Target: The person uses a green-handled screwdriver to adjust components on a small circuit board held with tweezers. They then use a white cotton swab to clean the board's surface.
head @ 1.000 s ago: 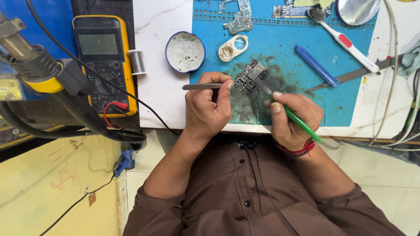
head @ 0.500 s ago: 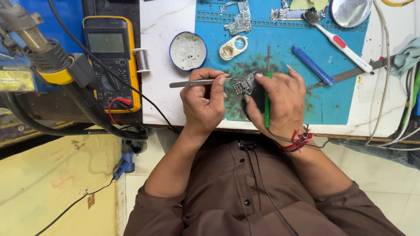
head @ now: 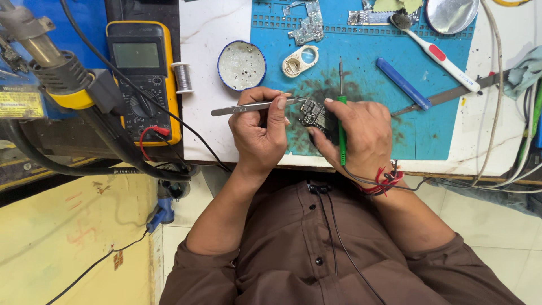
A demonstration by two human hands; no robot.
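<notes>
A small dark circuit board (head: 319, 114) lies on the blue work mat (head: 440, 130) near the table's front edge. My left hand (head: 261, 133) grips silver tweezers (head: 248, 107), their tip resting at the board's left edge. My right hand (head: 361, 135) covers the board's right side, fingers pressing it down. A green-handled tool (head: 341, 121) is tucked in that hand, its thin metal point sticking up away from me.
Left of the mat stand a yellow multimeter (head: 141, 73), a solder spool (head: 182, 77) and a round blue-rimmed tin (head: 241, 65). A hot-air handle (head: 51, 68) hangs at far left. A blue pen-like tool (head: 403, 83), a white toothbrush (head: 440, 56) and board pieces (head: 307, 25) lie on the mat.
My right hand has turned over onto the board, swinging the green tool from pointing at me to pointing away. The left hand and tweezers stayed at the board's left edge.
</notes>
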